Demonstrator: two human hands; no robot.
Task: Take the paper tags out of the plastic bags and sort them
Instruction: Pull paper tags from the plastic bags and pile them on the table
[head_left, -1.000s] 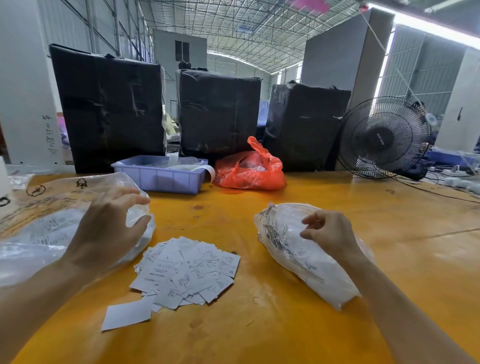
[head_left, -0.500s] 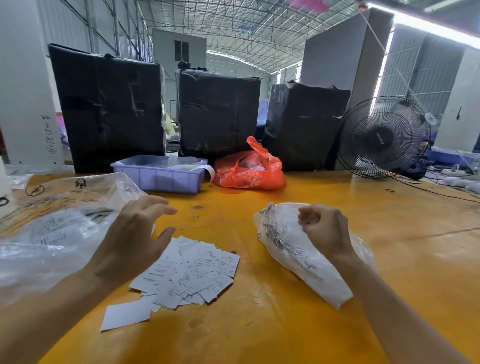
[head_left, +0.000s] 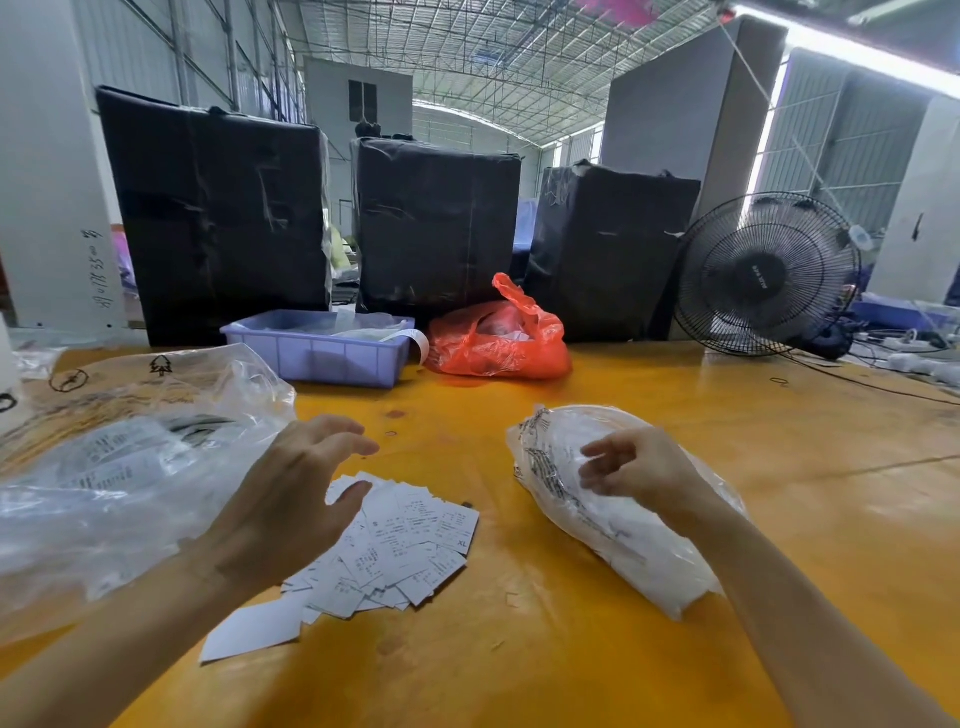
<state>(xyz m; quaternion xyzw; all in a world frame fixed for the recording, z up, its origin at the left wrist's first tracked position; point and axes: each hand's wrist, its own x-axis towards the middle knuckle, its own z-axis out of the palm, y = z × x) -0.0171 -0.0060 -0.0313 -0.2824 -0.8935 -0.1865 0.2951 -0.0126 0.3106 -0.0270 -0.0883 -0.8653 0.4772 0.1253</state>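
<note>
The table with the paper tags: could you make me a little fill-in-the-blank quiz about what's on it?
1. The loose paper tags lie in a heap on the ____ table.
2. The right hand is over a ____ plastic bag full of tags.
3. Beside the blue tray sits a ____ bag.
4. At the far right stands a black ____.

Missing words: yellow; clear; red; fan
</note>
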